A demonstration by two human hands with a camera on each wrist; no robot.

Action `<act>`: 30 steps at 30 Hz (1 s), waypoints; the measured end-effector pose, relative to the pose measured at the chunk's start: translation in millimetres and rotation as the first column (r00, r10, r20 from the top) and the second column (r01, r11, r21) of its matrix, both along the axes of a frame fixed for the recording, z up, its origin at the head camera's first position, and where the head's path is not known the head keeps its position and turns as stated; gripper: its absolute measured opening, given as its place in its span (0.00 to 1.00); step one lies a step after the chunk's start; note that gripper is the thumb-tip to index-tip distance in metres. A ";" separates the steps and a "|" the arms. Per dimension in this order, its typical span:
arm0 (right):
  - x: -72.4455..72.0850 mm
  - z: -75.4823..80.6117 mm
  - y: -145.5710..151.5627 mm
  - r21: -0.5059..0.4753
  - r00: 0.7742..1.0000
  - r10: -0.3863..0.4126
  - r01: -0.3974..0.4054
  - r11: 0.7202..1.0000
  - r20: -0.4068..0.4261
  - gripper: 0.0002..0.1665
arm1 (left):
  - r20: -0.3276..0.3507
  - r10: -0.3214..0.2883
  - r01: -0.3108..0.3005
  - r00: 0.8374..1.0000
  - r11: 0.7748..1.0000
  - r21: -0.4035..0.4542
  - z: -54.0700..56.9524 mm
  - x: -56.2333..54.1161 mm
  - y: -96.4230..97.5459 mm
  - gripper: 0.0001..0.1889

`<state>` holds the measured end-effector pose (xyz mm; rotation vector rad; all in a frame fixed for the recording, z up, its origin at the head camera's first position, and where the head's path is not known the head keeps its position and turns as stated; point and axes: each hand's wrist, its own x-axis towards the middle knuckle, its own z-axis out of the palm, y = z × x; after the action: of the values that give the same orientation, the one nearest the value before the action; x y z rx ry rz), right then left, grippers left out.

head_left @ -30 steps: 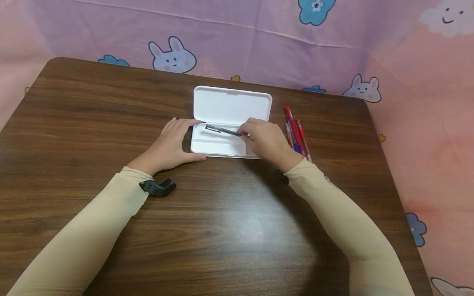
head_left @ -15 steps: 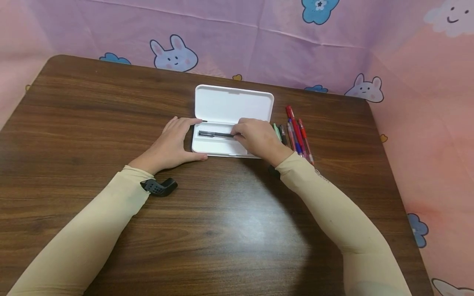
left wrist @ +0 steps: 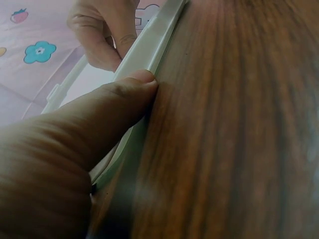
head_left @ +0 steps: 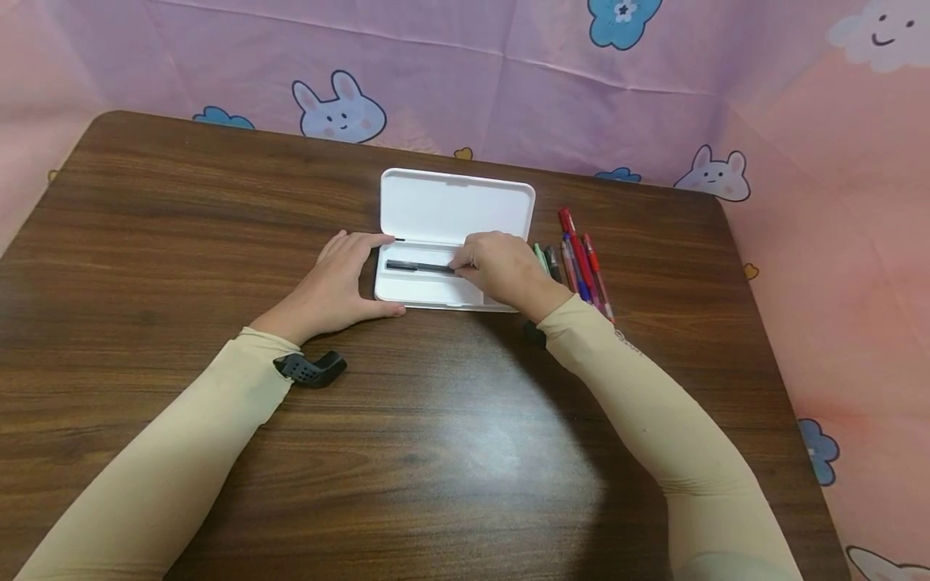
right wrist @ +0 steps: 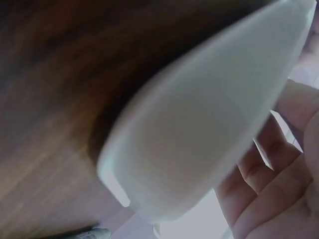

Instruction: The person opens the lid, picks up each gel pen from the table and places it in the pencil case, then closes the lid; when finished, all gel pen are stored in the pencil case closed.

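A white pencil case [head_left: 456, 208] lies on the table with its lid flipped up at the back. My left hand [head_left: 328, 284] grips its left end, thumb along the front edge and index finger by the hinge corner. Up close in the left wrist view, the thumb [left wrist: 107, 102] presses the case's front wall [left wrist: 147, 52]. Over the right part of the case, my right hand [head_left: 507, 273] pinches a dark pen [head_left: 414, 267], which lies lengthwise low in the long compartment. Its right end is hidden under the fingers. In the right wrist view the case's end wall [right wrist: 184, 124] covers the fingertips.
Right of the case lie several pens: red pens [head_left: 581, 254], a green pen [head_left: 541, 258] and a black pen [head_left: 554, 263], partly behind my right wrist. The wooden table [head_left: 407, 452] ends at a patterned cloth [head_left: 465, 73] at the back and right.
My right hand has moved slightly left and down with the pen, which went from slanted above the case to lying along its compartment. The left hand has kept its place.
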<state>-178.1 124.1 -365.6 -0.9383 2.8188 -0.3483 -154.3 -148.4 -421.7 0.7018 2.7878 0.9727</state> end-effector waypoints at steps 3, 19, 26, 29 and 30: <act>-0.7 0.6 -0.5 0.014 1.000 -0.006 0.006 1.000 0.017 0.11 | 0.000 0.001 -0.001 1.000 1.000 0.001 -0.3 -0.1 0.1 0.55; 14.8 20.4 39.9 -0.080 0.998 -0.049 0.045 0.996 -0.043 0.17 | 0.004 0.004 -0.004 1.000 1.000 0.006 -2.9 0.9 -1.9 0.55; 31.5 34.7 115.6 -0.260 0.964 -0.264 0.249 0.933 -0.023 0.24 | 0.010 0.003 -0.003 1.000 1.000 0.007 -0.3 1.6 -1.0 0.55; 38.5 33.5 149.2 -0.285 0.926 -0.372 0.373 0.883 0.058 0.29 | 0.007 0.003 -0.003 1.000 1.000 0.006 0.5 1.8 -0.4 0.55; 41.1 32.1 159.2 -0.285 0.910 -0.405 0.414 0.865 0.092 0.30 | 0.007 0.002 -0.002 1.000 1.000 0.004 0.7 1.9 -0.3 0.55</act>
<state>-137.0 283.3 -333.5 -0.3502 2.9726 -0.8540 -152.3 -148.7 -421.0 0.6947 2.7823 0.9801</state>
